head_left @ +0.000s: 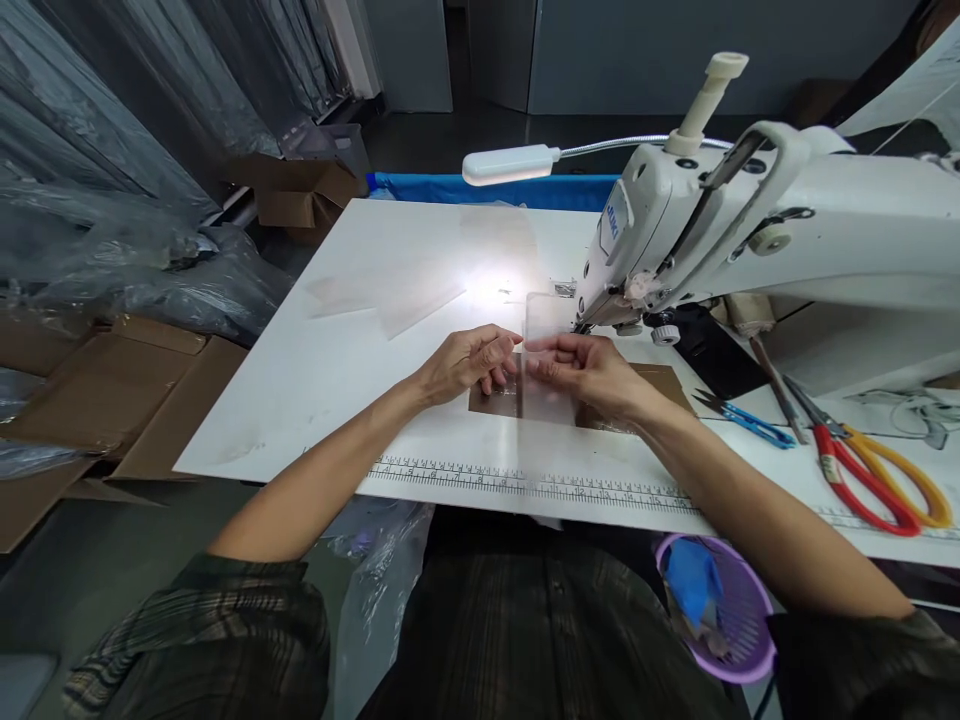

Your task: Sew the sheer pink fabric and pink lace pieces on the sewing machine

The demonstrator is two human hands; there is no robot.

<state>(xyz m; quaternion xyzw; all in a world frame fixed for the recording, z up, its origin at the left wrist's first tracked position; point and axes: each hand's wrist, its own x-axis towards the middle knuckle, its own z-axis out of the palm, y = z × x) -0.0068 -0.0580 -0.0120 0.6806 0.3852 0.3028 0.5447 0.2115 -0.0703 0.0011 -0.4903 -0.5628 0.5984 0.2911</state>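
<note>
A sheer, pale strip of fabric point(547, 405) runs from beside the sewing machine's needle area toward the table's front edge. My right hand point(589, 372) pinches this strip between thumb and fingers, just in front of the presser foot. At the strip's left edge is my left hand point(480, 360), fingers curled and thumb against the index finger; whatever is in that pinch is too small to make out. Beneath both hands lies a brown plate point(495, 398) set in the white table point(300, 400). The white sewing machine point(652, 235) stands right of the strip.
A lit lamp point(510, 165) hangs over more sheer pieces point(420, 300). Blue thread snips point(757, 425) and red-and-yellow-handled scissors point(870, 475) lie at the right. A printed ruler point(480, 478) follows the front edge. Below is a purple basket point(750, 640); cardboard boxes point(112, 390) stand left.
</note>
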